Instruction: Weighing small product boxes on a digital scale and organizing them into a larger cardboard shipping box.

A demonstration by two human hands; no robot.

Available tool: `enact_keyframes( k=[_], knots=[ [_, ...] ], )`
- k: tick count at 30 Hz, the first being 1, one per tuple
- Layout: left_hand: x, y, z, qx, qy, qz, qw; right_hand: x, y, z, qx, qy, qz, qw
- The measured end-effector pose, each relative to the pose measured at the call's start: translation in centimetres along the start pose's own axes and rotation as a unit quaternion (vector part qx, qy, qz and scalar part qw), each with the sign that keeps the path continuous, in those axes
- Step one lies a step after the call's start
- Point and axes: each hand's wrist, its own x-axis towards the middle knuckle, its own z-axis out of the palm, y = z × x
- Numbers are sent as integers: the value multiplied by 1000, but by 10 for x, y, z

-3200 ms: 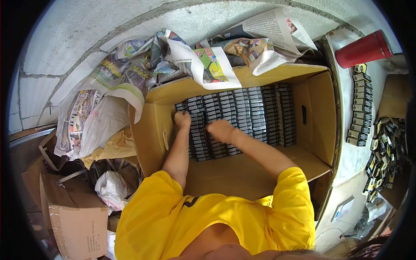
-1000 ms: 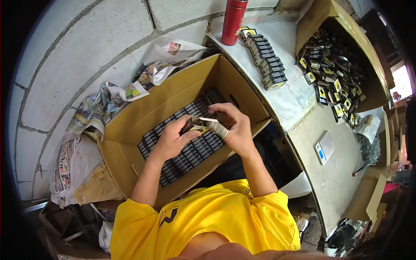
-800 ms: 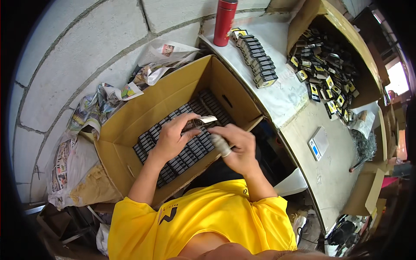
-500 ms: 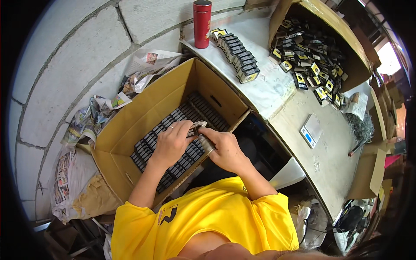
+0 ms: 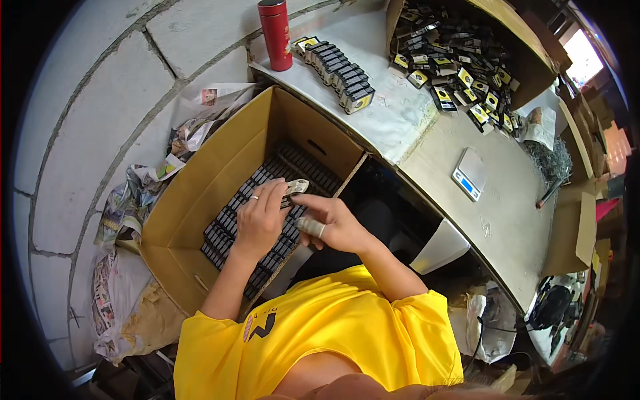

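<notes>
Above the big cardboard box (image 5: 207, 173), my left hand (image 5: 259, 220), with a ring on one finger, is closed on a small dark piece with a pale, whitish flap (image 5: 297, 187). Its exact kind is hard to make out. My right hand (image 5: 333, 223) is right beside it, with its upper fingertip close to the piece and its fingers apart. A pale wrapping covers one finger of that hand. Inside the box are neat rows of small black packs (image 5: 230, 217); my hands and left forearm hide part of them.
On the table behind are a red flask (image 5: 275, 37), a row of small black-and-yellow boxes (image 5: 337, 72) and a tipped carton (image 5: 527, 40) spilling similar boxes. A small digital scale (image 5: 471, 175) lies farther right. Crumpled newspaper (image 5: 143, 190) lies between box and wall.
My right hand has loosened from the small piece, and its fingers have spread a little. My left hand still holds the piece. The whole view has shifted slightly.
</notes>
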Motion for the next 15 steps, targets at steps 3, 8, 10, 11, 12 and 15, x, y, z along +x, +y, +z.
enact_keyframes(
  k=[3,8,10,11,12,15],
  knots=[
    [2,-1,9,-1,-17,38,999,-9,-1,-2,-50,14,33,998],
    [22,16,25,-33,12,90,995,-35,6,-5,289,33,-17,957],
    [34,30,33,-44,32,140,989,-49,8,-13,292,69,-41,953],
    [38,38,37,-53,33,146,987,-57,8,-16,297,93,-65,948],
    [41,47,40,-48,24,166,985,-68,8,-14,266,140,-75,951],
    [52,81,52,-60,33,209,975,-101,16,-11,299,240,-141,913]
  ],
)
